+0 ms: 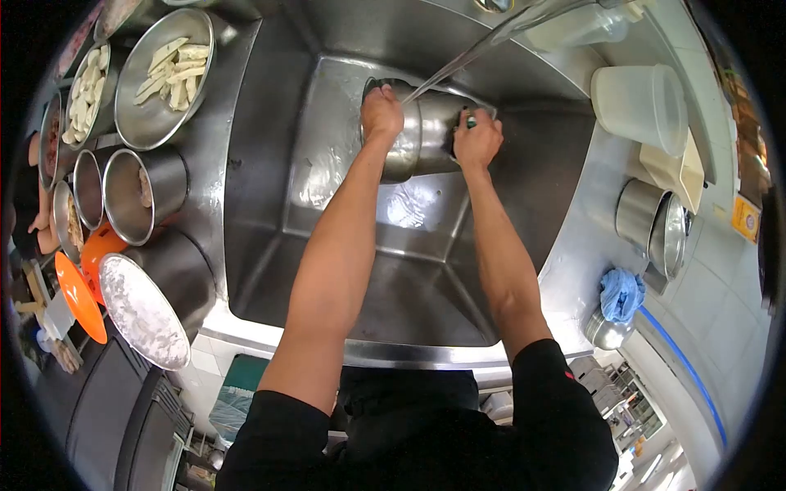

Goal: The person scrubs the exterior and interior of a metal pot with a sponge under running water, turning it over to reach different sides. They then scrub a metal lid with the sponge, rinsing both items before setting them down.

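A stainless steel pot (426,135) lies on its side in the deep metal sink (405,290), wet and shiny. My left hand (382,113) is closed on the pot's left end, beside a dark part at its edge. At the other end, my right hand (478,137) is closed with bent fingers over the edge. Something small and green shows by those fingers, too little of it to name. A thin stream of water (446,67) slants down from the upper right onto the pot near my left hand.
Left of the sink stand a bowl of pale strips (168,105), metal pots (146,196), an orange lid (80,296) and a white-dusted round pan (146,311). On the right are a plastic tub (640,108), metal containers (641,214) and a blue cloth (622,295). Another person's arm (39,200) shows far left.
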A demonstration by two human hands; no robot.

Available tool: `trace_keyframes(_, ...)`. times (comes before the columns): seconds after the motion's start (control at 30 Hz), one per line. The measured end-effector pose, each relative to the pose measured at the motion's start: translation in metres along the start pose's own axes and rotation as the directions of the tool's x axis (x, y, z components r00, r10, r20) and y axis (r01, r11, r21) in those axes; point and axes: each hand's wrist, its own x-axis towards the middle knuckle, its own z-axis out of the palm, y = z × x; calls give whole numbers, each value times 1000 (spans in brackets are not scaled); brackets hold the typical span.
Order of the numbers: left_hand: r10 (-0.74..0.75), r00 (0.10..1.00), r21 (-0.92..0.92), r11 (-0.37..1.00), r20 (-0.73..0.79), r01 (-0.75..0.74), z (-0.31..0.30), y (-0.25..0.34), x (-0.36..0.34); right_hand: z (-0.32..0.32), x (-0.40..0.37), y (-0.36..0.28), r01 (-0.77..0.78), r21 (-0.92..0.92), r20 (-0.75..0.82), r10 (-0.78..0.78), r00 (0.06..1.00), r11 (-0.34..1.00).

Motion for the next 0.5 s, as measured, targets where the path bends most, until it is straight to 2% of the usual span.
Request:
trace_keyframes(0.03,-56,998,17,998,12,56,0,4,2,-9,-3,-12,151,48,55,-154,987,987)
trace_keyframes(0.07,-58,998,18,998,13,57,1,5,1,-21,-11,-23,366,91,85,-373,924,926)
trace_keyframes(0.13,-114,993,35,993,34,113,-5,12,-1,-15,-2,-25,401,91,139,-411,901,911)
trace_keyframes(0.17,-117,993,38,993,29,116,-9,14,-3,-7,11,-31,403,96,140,-413,900,910)
trace_keyframes(0.23,-105,992,69,993,71,100,-13,19,-5,8,39,-46,186,-3,154,-183,971,983)
trace_keyframes(0.27,-104,992,76,992,69,98,-16,22,-3,9,32,-51,182,3,154,-180,972,983)
trace_keyframes(0.33,-166,978,77,985,128,157,-20,27,0,2,3,-59,235,174,74,-250,965,956)
trace_keyframes(0.47,-161,973,111,983,164,144,-14,24,-2,-13,-22,-48,246,120,160,-264,951,962)
trace_keyframes(0.5,-132,976,112,987,171,114,-15,21,-5,0,-6,-54,266,96,32,-270,962,959)
